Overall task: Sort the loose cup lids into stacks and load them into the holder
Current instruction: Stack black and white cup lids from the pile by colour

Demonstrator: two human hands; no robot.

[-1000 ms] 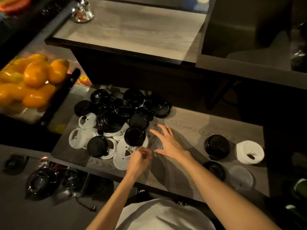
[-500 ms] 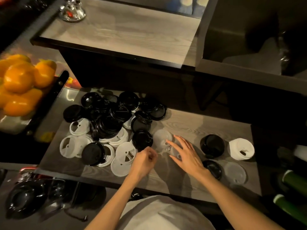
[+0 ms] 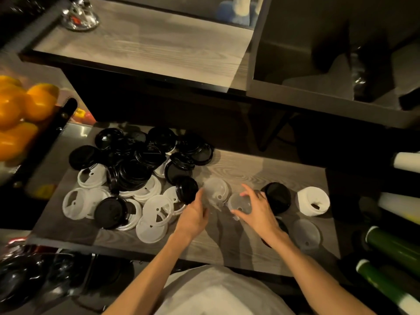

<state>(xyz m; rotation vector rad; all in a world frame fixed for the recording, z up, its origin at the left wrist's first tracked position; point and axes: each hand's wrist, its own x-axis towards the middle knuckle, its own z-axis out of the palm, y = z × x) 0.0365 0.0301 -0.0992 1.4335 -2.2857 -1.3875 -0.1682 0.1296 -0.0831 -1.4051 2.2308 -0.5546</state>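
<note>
No legible writing; hands (image 3: 193, 214) (image 3: 256, 212) hold clear lids (image 3: 216, 189).

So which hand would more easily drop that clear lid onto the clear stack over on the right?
Probably the right hand. It already grips a clear lid, and the clear stack lies just beyond its wrist. The left hand pinches another clear lid beside the loose pile, farther away.

A jumbled heap of black lids (image 3: 141, 155) and white lids (image 3: 150, 208) covers the shelf's left half. 2 clear lids (image 3: 216, 189) sit at center. At right: a black stack (image 3: 278, 196), a white stack (image 3: 313, 201), 1 clear lid (image 3: 305, 233) nearer.
</note>
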